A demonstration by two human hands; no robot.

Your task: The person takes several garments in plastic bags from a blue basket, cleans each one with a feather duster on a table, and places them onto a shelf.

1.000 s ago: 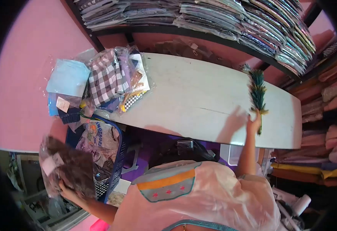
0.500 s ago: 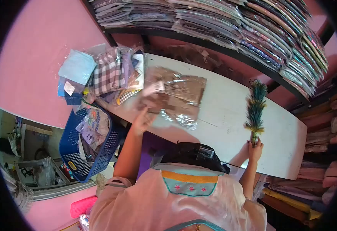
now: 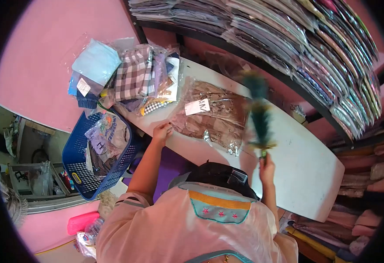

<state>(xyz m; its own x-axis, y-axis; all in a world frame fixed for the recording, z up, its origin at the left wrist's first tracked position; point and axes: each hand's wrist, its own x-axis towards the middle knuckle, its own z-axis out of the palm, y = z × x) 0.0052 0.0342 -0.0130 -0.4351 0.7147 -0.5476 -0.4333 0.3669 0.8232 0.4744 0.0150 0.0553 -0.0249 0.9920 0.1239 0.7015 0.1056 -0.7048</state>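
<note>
A brown garment in a clear plastic bag lies flat on the white table, a white tag with dark letters at its left part. At the bag's lower left corner, my left hand has its fingers closed on the plastic edge. My right hand is wrapped round the handle of a dark green duster with yellowish tips at its base. The duster stands upright from my fist, over the table at the bag's right edge, and its head is blurred by motion.
Left of the bag is a pile of plastic-wrapped clothes. A blue basket with bagged clothing stands at the left. Above the white table, a dark shelf holds stacks of packed garments. Folded fabrics fill the right side.
The duster has swung left from the table's right side to the bag's edge. My left hand, apart from the bag's corner before, is now at it. The view has shifted somewhat.
</note>
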